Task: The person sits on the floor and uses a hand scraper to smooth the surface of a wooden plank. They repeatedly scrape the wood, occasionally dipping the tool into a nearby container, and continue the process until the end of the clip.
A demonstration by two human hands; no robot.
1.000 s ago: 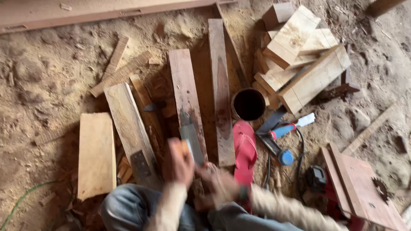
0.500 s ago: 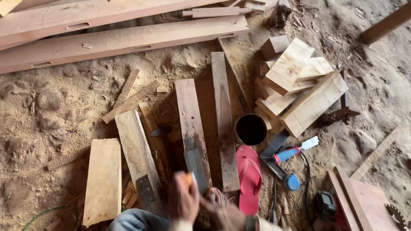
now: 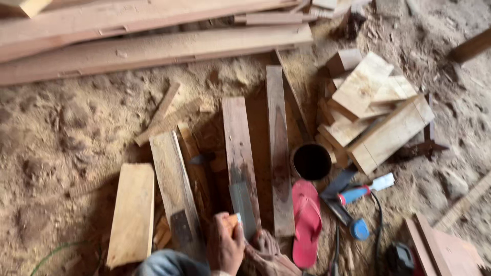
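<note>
Underfoot: sawdust floor (image 3: 66,133), scattered planks (image 3: 240,158) | left hand (image 3: 225,248) fingers holding small wooden piece (image 3: 232,222) | right hand (image 3: 268,255) fingers unclear

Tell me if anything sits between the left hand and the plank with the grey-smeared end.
Nothing visible does. The left hand, closed on a small orange piece, sits right at the near end of the plank, beside its grey patch. The right hand lies next to it, by the red sandal.

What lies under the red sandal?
The red sandal rests on sawdust-covered ground, its left edge against a narrow plank. Whatever lies directly beneath its sole is covered and cannot be seen.
</note>
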